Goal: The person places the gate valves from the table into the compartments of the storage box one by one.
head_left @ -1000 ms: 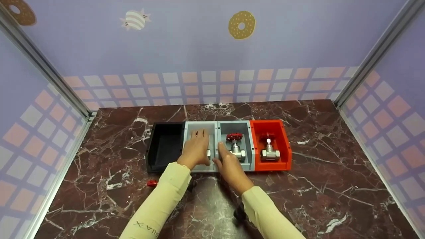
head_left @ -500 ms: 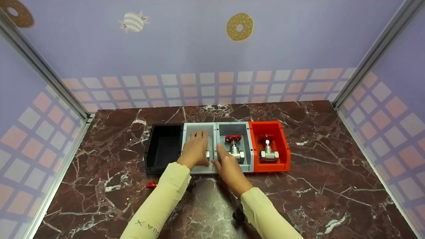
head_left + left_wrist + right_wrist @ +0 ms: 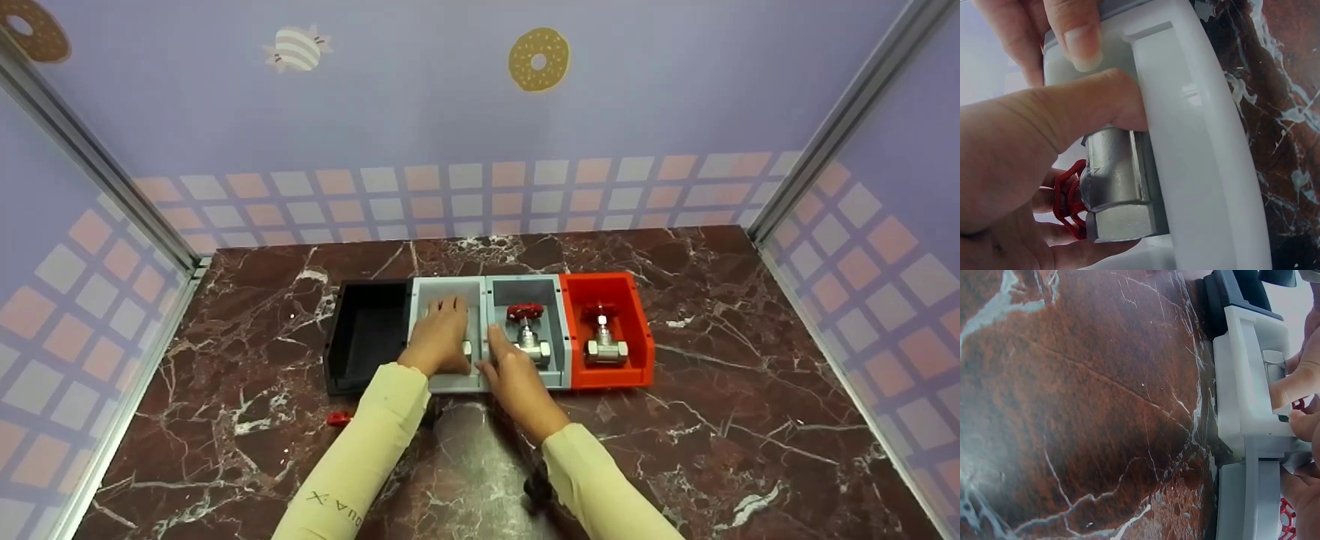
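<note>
In the head view my left hand (image 3: 441, 337) reaches down into the white bin (image 3: 450, 283). It grips a metal valve (image 3: 1117, 169) there; the left wrist view shows the thumb on the silver body and fingers behind the red handwheel (image 3: 1067, 197). My right hand (image 3: 519, 382) straddles the wall where the white bin meets the grey-blue bin (image 3: 517, 288). Its thumb (image 3: 1303, 423) lies on the white side and its fingers (image 3: 1294, 486) on the grey side, pinching that wall. Another valve (image 3: 529, 341) with a red wheel stands in the grey-blue bin.
An orange-red bin (image 3: 640, 337) at the right end of the row holds a similar valve (image 3: 606, 350). The black bin (image 3: 371, 322) forms the left end. A small red part (image 3: 339, 418) lies on the marble-patterned table (image 3: 735, 315), partly hidden beside the left sleeve.
The head view has shifted very slightly. Both hands keep the same places, and the bins and valves stay where they were.
</note>
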A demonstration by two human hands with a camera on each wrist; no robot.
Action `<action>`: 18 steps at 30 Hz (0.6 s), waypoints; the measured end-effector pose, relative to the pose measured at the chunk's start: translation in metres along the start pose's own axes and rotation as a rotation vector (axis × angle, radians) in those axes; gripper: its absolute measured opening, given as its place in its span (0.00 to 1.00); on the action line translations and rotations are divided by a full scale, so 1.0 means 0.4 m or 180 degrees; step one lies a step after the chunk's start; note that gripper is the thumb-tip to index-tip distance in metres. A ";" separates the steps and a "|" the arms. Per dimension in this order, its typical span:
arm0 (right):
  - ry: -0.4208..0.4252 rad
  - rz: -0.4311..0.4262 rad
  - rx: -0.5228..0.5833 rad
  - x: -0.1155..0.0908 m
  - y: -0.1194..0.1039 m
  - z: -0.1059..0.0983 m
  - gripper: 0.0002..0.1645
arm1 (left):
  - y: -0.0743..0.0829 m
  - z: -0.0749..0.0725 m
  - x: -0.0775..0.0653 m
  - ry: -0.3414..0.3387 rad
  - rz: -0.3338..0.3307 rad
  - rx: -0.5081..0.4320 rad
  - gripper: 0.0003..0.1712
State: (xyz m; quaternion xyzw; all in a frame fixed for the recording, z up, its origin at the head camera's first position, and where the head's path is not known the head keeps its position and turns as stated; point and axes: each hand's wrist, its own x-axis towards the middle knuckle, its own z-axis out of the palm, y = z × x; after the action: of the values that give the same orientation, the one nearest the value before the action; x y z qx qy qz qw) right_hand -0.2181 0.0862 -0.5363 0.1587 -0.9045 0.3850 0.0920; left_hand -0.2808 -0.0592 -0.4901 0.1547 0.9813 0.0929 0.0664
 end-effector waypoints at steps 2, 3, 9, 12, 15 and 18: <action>0.0000 0.0000 -0.0006 -0.001 0.000 0.000 0.36 | -0.002 0.001 0.001 -0.0024 -0.0006 -0.0022 0.57; -0.0002 -0.0001 -0.0007 -0.002 0.000 0.000 0.36 | -0.003 0.001 0.002 -0.0031 -0.0009 -0.0035 0.57; -0.0028 0.0027 0.0001 -0.002 0.002 0.001 0.36 | -0.007 0.003 0.008 -0.0123 -0.0037 -0.0048 0.57; -0.0040 0.0027 -0.0012 -0.001 0.002 -0.001 0.36 | -0.008 0.005 0.011 -0.0137 -0.0030 -0.0034 0.56; -0.0034 0.0000 -0.0025 -0.001 0.001 -0.003 0.36 | -0.008 0.006 0.012 -0.0131 -0.0010 -0.0036 0.55; -0.0029 -0.0028 -0.0035 -0.001 -0.001 -0.004 0.36 | -0.010 0.007 0.013 -0.0108 0.0006 -0.0034 0.53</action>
State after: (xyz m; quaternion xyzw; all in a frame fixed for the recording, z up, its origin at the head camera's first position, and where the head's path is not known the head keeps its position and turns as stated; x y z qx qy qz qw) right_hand -0.2177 0.0872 -0.5352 0.1640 -0.9063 0.3789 0.0905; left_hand -0.2866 -0.0608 -0.4944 0.1568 0.9794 0.0956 0.0837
